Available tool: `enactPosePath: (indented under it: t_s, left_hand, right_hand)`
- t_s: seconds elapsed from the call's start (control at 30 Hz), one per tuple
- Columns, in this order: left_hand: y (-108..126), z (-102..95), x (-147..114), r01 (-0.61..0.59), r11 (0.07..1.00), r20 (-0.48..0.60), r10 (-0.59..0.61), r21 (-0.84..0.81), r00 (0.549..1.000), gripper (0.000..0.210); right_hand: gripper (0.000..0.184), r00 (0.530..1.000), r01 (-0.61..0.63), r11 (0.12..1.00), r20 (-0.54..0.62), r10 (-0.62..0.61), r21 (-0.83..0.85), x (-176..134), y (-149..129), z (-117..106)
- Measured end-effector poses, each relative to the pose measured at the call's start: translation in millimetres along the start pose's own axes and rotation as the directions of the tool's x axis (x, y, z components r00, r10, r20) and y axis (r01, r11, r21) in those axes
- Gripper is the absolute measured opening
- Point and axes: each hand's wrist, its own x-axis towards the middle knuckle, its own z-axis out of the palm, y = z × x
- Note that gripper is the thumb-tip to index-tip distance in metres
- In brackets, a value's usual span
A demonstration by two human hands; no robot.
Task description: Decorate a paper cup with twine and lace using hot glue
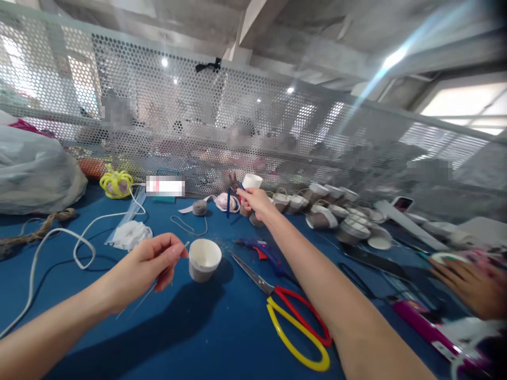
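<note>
My left hand (160, 261) is pinched shut on a thin pale cord (146, 298), whose ends hang below the fingers. Just right of those fingertips stands a small white-lined cup (205, 258) with a greyish lower outside, upright on the blue table. My right hand (255, 201) reaches far across, its fingers closed on a slim blue-handled tool (241, 186) that is mostly hidden. Close behind that hand is a white cup (252, 181). A blue glue gun (263, 250) and large scissors (273, 290) with red and yellow handles lie below my right forearm.
Several small cups (352, 224) crowd the back right. A grey roll of cord (199, 207), a pink-white roll (225, 201) and a bag of white pieces (130, 235) lie behind. A white cable (85, 237) curls left. Another person's hand (469, 282) is at right.
</note>
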Motion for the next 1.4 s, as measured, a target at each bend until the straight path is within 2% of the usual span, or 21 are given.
enactPosePath:
  t_s: [0.1, 0.23, 0.27, 0.33, 0.47, 0.53, 0.6, 0.7, 0.8, 0.87, 0.93, 1.03, 1.13, 1.27, 1.4]
  left_hand:
    - [5.0, -4.7, -1.4, -0.043, 0.999, -0.042, 0.043, -0.015, 0.998, 0.034]
    - [11.3, 0.2, -5.7, -0.122, 0.99, -0.116, 0.114, -0.066, 0.987, 0.036]
    - [12.5, 4.0, -7.3, -0.14, 0.987, -0.126, 0.129, -0.082, 0.984, 0.036]
    - [14.1, 13.2, -11.1, -0.165, 0.981, -0.124, 0.151, -0.104, 0.981, 0.038]
    - [12.6, 30.6, -19.3, -0.14, 0.982, -0.038, 0.136, -0.126, 0.99, 0.038]
    - [8.7, 36.1, -22.7, -0.098, 0.987, -0.011, 0.097, -0.127, 0.995, 0.04]
    - [2.8, 39.7, -25.0, -0.052, 0.989, 0.016, 0.055, -0.141, 0.998, 0.041]
    - [-6.9, 42.7, -26.7, -0.006, 0.98, 0.086, 0.024, -0.199, 0.996, 0.04]
    - [-12.1, 43.5, -26.8, 0.047, 0.973, 0.156, -0.011, -0.227, 0.988, 0.037]
    - [-11.8, 43.3, -26.5, 0.07, 0.972, 0.177, -0.03, -0.226, 0.984, 0.034]
    - [-9.6, 43.5, -25.8, 0.074, 0.976, 0.181, -0.037, -0.204, 0.983, 0.031]
    - [-5.9, 45.9, -23.8, 0.109, 0.984, 0.237, -0.074, -0.14, 0.969, 0.034]
    - [-4.7, 51.0, -20.8, 0.122, 0.988, 0.327, -0.087, -0.09, 0.941, 0.031]
    - [-6.0, 55.3, -18.2, 0.102, 0.993, 0.355, -0.075, -0.058, 0.932, 0.026]
    - [-7.7, 47.3, -17.8, 0.174, 0.949, 0.367, -0.069, -0.262, 0.928, 0.036]
  right_hand:
    - [0.022, 0.997, 0.021, 0.982, 0.075, -0.036, 0.19, -43.2, -29.6, -19.2]
    - [0.035, 0.973, 0.041, 0.918, 0.194, -0.126, 0.394, -120.7, -56.6, -31.2]
    - [0.034, 0.95, -0.027, 0.87, 0.284, -0.132, 0.493, -138.8, -59.0, -30.1]
    - [0.028, 0.915, -0.144, 0.79, 0.385, -0.124, 0.596, -169.3, -58.3, -23.8]
    - [0.024, 0.87, -0.294, 0.692, 0.484, -0.093, 0.66, -202.8, -43.5, -1.8]
    - [0.019, 0.861, -0.32, 0.661, 0.499, -0.095, 0.678, -208.2, -35.2, 10.0]
    - [0.024, 0.86, -0.314, 0.656, 0.499, -0.11, 0.687, -209.4, -28.2, 20.8]
    - [0.032, 0.826, -0.284, 0.678, 0.532, -0.185, 0.678, -208.9, -20.8, 31.8]
    - [0.029, 0.795, -0.244, 0.707, 0.555, -0.246, 0.664, -208.3, -18.9, 32.7]
    - [0.027, 0.824, -0.169, 0.744, 0.507, -0.253, 0.647, -207.6, -21.2, 28.4]
    - [0.028, 0.882, -0.045, 0.797, 0.399, -0.252, 0.603, -206.6, -25.4, 22.8]
    - [0.03, 0.931, 0.089, 0.9, 0.285, -0.227, 0.427, -206.1, -32.3, 19.6]
    - [0.03, 0.921, 0.105, 0.964, 0.342, -0.186, 0.244, -206.7, -35.4, 26.2]
    - [0.024, 0.926, 0.114, 0.981, 0.34, -0.163, 0.16, -205.8, -34.1, 36.1]
    - [0.022, 0.928, 0.097, 0.98, 0.34, -0.152, 0.174, -202.3, -33.3, 29.9]
